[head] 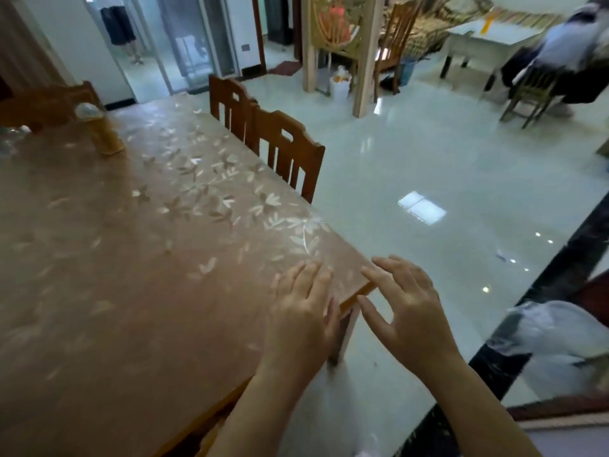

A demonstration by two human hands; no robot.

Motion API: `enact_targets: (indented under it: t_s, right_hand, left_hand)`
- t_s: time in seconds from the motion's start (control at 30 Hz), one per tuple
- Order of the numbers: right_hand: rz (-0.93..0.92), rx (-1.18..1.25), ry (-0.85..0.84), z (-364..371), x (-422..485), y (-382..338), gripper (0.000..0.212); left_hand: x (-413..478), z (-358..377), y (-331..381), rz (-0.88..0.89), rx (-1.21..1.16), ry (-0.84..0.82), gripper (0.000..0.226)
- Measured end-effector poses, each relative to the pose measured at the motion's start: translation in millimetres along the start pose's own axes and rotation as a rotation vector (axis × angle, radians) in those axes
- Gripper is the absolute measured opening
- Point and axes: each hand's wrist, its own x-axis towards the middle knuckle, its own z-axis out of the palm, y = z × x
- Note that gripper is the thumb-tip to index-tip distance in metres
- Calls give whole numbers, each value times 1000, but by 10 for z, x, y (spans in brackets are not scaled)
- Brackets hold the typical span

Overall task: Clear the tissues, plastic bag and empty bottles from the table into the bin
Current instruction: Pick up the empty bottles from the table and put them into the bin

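One long wooden table [108, 291] under a clear cover printed with pale flowers, filling the left half of the view; its near right corner sits under the two hands. Two brown wooden slat-back chairs [283, 153] pushed in along the table's right edge, side by side; a third chair back, blurred, at the far left end. One bin lined with a pale translucent plastic bag [557, 344] on the glossy tiled floor at lower right, well apart from the table. One tall bottle with amber contents and a clear cap [100, 130] upright on the far left of the table; beside it at the left edge, crumpled clear plastic [13, 136], too blurred to count. Left hand [301, 318] flat on the corner, fingers together, empty; right hand [408, 311] just past the corner, fingers spread wide, empty.
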Motion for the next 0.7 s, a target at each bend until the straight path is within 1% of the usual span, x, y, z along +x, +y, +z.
enact_targets:
  t_s: [0.1, 0.3, 0.57, 0.7]
  right_hand:
    - [44, -61, 32, -220, 156, 626, 37]
    - [129, -115, 87, -510, 451, 1621, 36]
    - [303, -163, 96, -678, 746, 2577, 40]
    - [340, -197, 82, -659, 1063, 3085, 40]
  left_hand:
    - [511, 435, 428, 97, -48, -12, 39]
    - [1280, 1071, 1104, 147, -143, -48, 40]
    - [2086, 1916, 1498, 214, -216, -108, 39]
    - [2631, 2364, 1617, 195, -259, -121, 40]
